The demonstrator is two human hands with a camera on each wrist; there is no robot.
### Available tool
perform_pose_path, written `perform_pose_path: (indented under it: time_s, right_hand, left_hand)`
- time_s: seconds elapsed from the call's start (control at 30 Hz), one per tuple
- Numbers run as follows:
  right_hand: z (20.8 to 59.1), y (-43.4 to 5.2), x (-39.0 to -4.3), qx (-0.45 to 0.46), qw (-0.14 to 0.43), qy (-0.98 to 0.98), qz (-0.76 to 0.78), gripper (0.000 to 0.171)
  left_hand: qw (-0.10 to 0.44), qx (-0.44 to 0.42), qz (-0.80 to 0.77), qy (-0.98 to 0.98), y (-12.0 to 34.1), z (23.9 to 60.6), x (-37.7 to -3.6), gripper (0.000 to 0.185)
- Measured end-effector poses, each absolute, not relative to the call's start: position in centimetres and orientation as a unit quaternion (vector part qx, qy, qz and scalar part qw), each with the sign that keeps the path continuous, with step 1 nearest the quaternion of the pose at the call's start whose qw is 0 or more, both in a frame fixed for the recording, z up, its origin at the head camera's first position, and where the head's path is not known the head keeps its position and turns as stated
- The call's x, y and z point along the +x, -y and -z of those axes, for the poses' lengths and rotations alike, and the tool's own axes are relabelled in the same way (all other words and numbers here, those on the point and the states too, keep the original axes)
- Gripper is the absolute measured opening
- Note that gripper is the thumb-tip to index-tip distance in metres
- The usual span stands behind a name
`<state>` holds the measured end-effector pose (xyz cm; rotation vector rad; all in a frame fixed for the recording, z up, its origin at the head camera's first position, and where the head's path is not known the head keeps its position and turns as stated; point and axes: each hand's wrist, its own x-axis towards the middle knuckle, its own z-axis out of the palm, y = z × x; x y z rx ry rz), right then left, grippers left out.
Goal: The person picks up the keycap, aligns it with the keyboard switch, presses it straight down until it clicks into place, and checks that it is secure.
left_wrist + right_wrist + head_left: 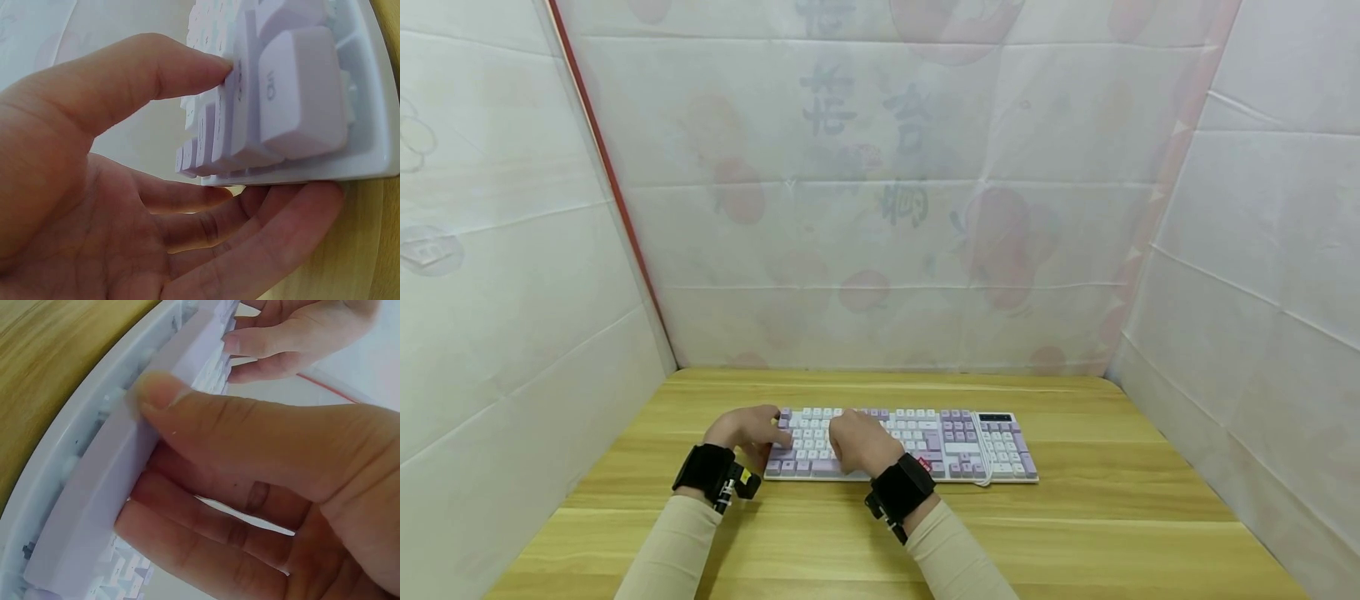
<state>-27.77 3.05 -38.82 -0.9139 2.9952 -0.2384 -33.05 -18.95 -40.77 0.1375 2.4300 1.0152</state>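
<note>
A white and lilac keyboard (970, 442) lies across the wooden table (1112, 517). My left hand (748, 431) holds its left end. In the left wrist view the thumb (187, 69) presses against the outer keys (300, 94) while the fingers (281, 231) reach under the white frame. My right hand (859, 442) lies over the lower middle keys. In the right wrist view its thumb (187, 412) pushes on the near side of the long lilac space bar (106, 506) and its fingers (187, 544) lie along the far side, pinching it.
White sheeted walls (520, 317) close the table in on the left, back and right. A white cable (981, 454) runs over the keyboard's right part. Bare wood lies in front of the keyboard and to its right. Black straps (703, 471) sit on both wrists.
</note>
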Motion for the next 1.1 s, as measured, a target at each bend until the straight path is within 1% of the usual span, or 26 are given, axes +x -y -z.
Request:
perform_pose_path:
  time_s: [0.43, 0.6, 0.83, 1.1]
  right_hand:
    - [38.78, -3.19, -27.62, -0.291, 0.002, -0.954, 0.075, 0.033]
    - [38.81, -3.24, -27.68, -0.301, -0.006, -0.950, 0.081, 0.032]
    - [38.82, -3.10, -27.77, -0.296, -0.003, -0.952, 0.082, 0.026]
    - [38.87, -3.03, -27.82, -0.288, -0.001, -0.955, 0.075, 0.028]
  left_hand:
    - [0.246, 0.060, -0.363, -0.897, 18.94, 40.81, -32.95, 0.068]
    - [0.246, 0.056, -0.365, -0.896, 18.99, 40.84, -33.04, 0.068]
    - [0.253, 0.051, -0.375, -0.891, 18.93, 40.88, -33.13, 0.072]
    - [0.254, 0.050, -0.388, -0.884, 18.95, 40.89, -33.15, 0.064]
